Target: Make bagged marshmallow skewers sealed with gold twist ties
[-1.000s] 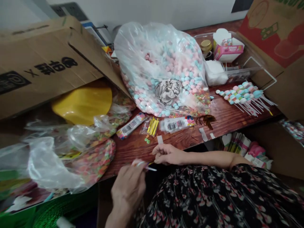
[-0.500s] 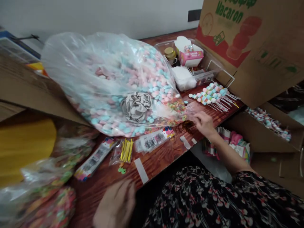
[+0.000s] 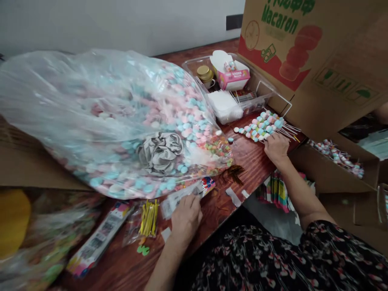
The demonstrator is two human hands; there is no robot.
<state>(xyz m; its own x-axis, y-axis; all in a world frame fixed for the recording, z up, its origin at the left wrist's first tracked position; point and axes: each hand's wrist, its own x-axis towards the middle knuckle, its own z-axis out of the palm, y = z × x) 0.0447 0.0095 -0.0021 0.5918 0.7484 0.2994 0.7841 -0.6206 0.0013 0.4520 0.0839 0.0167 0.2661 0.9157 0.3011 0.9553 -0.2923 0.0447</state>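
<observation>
My left hand (image 3: 186, 214) lies over a stack of clear printed plastic bags (image 3: 174, 202), its fingers bent and closed at the stack's near edge; the fingertips are partly hidden. My right hand (image 3: 276, 147) reaches the near side of a pile of candy lollipops (image 3: 262, 127) with pastel heads and white sticks. Its fingers are closed in a pinch at a lollipop, mostly covering it. Gold twist ties (image 3: 235, 174) lie between my hands. Yellow twist ties (image 3: 148, 218) in a small clear packet are left of my left hand.
A large clear bag of pastel candies (image 3: 121, 121), with a grey scrunchie (image 3: 160, 151) on it, fills the back left. A clear plastic tray (image 3: 263, 97) stands behind the lollipops. Cardboard boxes (image 3: 318, 60) are at right, one open box (image 3: 372, 171) holding lollipops. Another bag stack (image 3: 98, 238) lies left.
My left hand has moved up and right from the table's front edge onto the plastic bags. My right hand has gone from beside the gold ties to the lollipops. The view has shifted.
</observation>
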